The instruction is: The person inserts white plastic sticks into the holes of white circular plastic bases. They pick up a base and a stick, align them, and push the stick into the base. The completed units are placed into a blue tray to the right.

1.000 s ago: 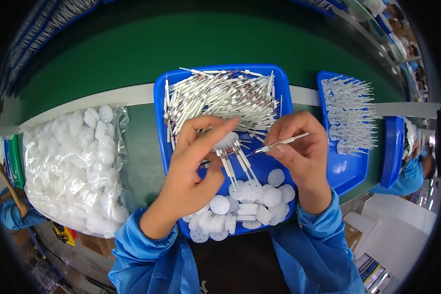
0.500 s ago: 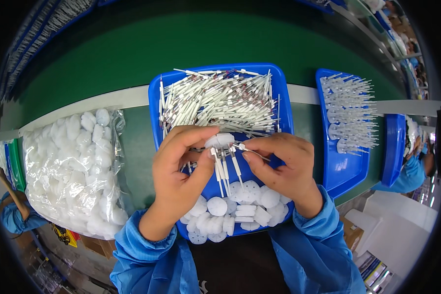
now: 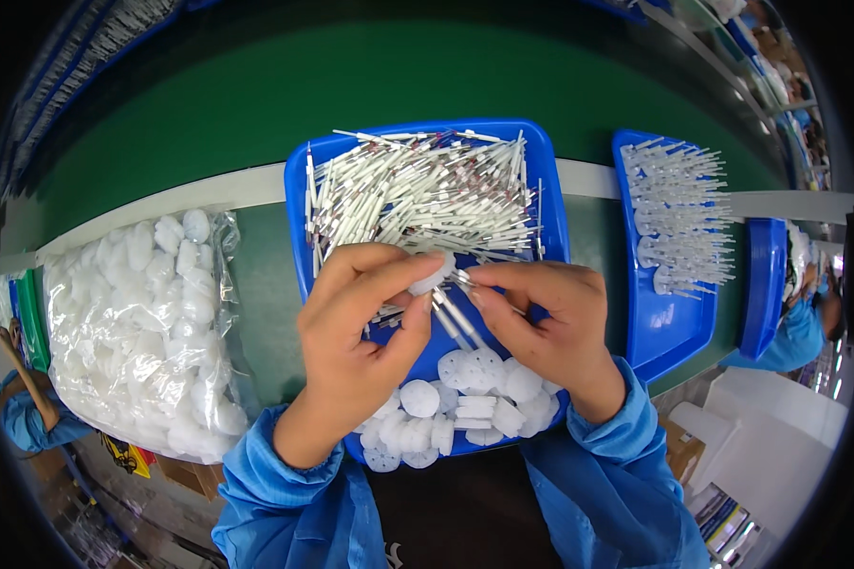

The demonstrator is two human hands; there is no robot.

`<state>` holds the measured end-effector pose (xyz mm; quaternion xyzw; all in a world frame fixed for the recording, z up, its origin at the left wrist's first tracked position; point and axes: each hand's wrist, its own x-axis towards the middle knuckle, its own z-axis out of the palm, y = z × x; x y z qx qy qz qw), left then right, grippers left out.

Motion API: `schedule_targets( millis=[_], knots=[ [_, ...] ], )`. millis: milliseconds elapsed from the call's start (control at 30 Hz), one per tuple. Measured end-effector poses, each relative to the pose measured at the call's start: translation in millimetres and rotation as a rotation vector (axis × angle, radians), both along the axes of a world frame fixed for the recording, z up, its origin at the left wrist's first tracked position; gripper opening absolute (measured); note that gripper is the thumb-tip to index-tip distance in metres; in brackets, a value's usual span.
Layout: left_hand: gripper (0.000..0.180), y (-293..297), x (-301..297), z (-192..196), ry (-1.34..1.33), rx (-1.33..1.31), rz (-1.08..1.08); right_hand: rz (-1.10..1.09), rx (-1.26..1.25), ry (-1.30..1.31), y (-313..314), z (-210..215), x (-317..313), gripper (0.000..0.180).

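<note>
A blue tray (image 3: 552, 199) in front of me holds a heap of thin white rods (image 3: 417, 194) at its far end and several white perforated discs (image 3: 465, 398) at its near end. My left hand (image 3: 361, 332) pinches one white disc (image 3: 434, 275) with a few rods stuck in it, hanging down from it. My right hand (image 3: 546, 327) meets it from the right, its fingertips on a rod (image 3: 460, 280) at the disc. Both hands hover over the tray's middle.
A clear bag full of white discs (image 3: 138, 327) lies at the left. A second blue tray (image 3: 669, 327) with finished rod assemblies stands at the right, another blue tray (image 3: 764, 284) beyond it. A green belt (image 3: 351, 85) runs behind. Another person's sleeve (image 3: 797, 332) shows far right.
My right hand brought a rod from the right in to the disc in my left hand. The two hands have closed together and lifted slightly toward the rod heap.
</note>
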<state>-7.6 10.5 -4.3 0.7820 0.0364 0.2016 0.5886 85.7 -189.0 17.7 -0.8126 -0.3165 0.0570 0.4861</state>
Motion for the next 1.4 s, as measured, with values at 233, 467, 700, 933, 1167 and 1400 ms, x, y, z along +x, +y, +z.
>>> schedule_targets(
  millis=[233, 467, 700, 933, 1167, 1400],
  knots=[
    [0.04, -3, 5, 1, 0.037, -0.079, -0.059, 0.016, -0.035, -0.165, 3, -11, 6, 0.016],
    [0.04, -4, 4, 2, 0.034, 0.19, -0.03, -0.031, -0.176, -0.518, 4, -9, 4, 0.02],
    [0.039, -8, 2, 1, 0.052, 0.214, 0.008, -0.015, -0.177, -0.679, 4, -9, 3, 0.022],
    [0.038, -7, -3, 2, 0.027, 0.254, 0.0, 0.074, -0.082, -0.644, 6, -14, 9, 0.024],
    [0.04, -1, 3, 7, 0.045, -0.007, -0.072, 0.003, -0.166, -0.651, -1, -5, 5, 0.025],
    [0.049, 2, 1, 5, -0.023, 0.081, -0.068, 0.115, 0.205, 0.033, -12, -3, 21, 0.034]
  ],
)
